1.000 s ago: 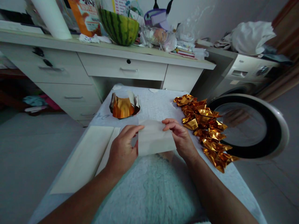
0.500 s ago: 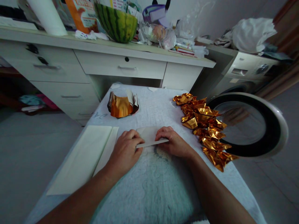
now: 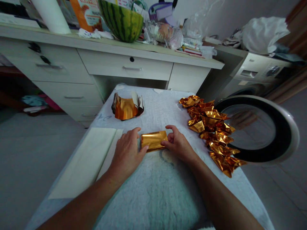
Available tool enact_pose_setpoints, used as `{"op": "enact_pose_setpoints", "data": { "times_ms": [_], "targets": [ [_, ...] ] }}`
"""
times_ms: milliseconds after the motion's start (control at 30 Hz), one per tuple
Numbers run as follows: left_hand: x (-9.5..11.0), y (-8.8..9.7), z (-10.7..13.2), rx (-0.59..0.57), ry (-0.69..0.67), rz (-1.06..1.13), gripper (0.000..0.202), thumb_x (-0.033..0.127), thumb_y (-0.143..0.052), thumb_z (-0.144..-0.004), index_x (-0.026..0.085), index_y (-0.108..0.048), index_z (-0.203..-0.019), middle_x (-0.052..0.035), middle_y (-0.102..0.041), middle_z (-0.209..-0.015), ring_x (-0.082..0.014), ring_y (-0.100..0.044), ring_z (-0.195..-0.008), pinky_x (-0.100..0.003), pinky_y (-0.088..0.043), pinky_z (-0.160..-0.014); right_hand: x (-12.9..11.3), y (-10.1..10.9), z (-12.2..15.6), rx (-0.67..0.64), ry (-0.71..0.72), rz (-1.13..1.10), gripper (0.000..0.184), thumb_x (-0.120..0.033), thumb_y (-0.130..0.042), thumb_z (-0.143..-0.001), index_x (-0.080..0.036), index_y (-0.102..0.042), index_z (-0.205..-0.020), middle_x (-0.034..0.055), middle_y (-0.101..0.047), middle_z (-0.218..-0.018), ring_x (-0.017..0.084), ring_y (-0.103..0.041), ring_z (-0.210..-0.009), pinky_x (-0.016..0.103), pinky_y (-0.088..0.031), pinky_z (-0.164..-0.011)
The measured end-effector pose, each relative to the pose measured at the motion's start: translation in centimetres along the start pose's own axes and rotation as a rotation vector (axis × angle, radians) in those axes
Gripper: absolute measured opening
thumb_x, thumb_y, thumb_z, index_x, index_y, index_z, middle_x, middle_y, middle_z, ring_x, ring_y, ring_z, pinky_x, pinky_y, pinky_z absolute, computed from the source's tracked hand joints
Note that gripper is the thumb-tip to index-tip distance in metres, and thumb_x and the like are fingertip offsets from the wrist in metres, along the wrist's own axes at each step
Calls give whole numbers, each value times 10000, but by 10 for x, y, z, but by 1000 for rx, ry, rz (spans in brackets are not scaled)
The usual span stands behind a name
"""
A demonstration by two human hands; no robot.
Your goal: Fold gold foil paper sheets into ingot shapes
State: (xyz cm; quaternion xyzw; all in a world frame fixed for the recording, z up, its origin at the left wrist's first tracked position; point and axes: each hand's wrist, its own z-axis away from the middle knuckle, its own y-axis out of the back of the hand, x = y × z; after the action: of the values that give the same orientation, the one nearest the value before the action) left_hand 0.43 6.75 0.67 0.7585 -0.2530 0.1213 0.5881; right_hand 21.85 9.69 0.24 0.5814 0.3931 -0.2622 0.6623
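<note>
A folded sheet of gold foil paper (image 3: 154,140) lies on the cloth-covered table between my hands, shiny side up. My left hand (image 3: 127,147) is beside its left end, fingers spread and thumb tip at the lower left corner. With its thumb over the right end, my right hand (image 3: 176,142) grips the paper; the index finger is raised and the other fingers curl in. Farther back stands a curved stack of gold foil sheets (image 3: 126,108). Several folded gold foil pieces (image 3: 211,124) form a heap on the right. White folded paper (image 3: 83,159) lies to the left.
The pale cloth (image 3: 153,191) covers the table. Beyond it is a white drawer counter (image 3: 124,68) bearing half a watermelon (image 3: 121,22), bags and other goods. On the right, the washing machine's round door (image 3: 294,131) hangs open close to the table's edge.
The paper showed its whitish side with a raised edge held by both hands; now it lies flat with gold showing. My left fingers have spread, and my right index finger has lifted.
</note>
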Motion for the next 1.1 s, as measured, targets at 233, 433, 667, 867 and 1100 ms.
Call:
{"op": "enact_pose_setpoints", "data": {
  "times_ms": [233,433,667,867,1100],
  "targets": [
    [10,5,4,-92,-225,-59,140,157,-530,-890,195,-627,-983,-85,-646,-1037,-268,-581,-988,-436,-478,-882,-2,-4,0,14,-4,50,499,-197,-653,-768,-215,-433,-1215,-101,-485,-616,120,-477,-541,242,-331,-547],
    [20,-1,11,-192,-311,-142,182,131,-508,-889,187,-663,-965,-99,-696,-1041,-278,-628,-974,-445,-513,-844,-2,-4,1,38,51,129,455,-202,-618,-781,-209,-443,-1201,-87,-508,-628,130,-499,-558,251,-347,-567],
    [25,-2,14,-190,-301,-203,205,136,-501,-897,170,-657,-1025,-122,-695,-1071,-301,-628,-974,-471,-530,-811,-5,-3,2,27,86,181,348,-154,-538,-801,-214,-464,-1136,-81,-517,-612,131,-502,-544,254,-342,-561],
    [22,-13,19,-152,-323,-205,303,162,-570,-875,97,-604,-1169,-188,-605,-1284,-341,-552,-1185,-493,-487,-968,-5,-5,1,23,58,160,315,-164,-551,-812,-206,-486,-1118,-72,-519,-623,130,-487,-547,255,-328,-551],
    [24,-6,15,-118,-270,-138,219,178,-497,-921,171,-598,-1115,-137,-669,-1163,-308,-602,-1091,-493,-482,-928,-4,-1,3,-24,35,26,357,-182,-599,-809,-206,-501,-1152,-80,-528,-628,120,-489,-557,249,-341,-560]
  ]
}}
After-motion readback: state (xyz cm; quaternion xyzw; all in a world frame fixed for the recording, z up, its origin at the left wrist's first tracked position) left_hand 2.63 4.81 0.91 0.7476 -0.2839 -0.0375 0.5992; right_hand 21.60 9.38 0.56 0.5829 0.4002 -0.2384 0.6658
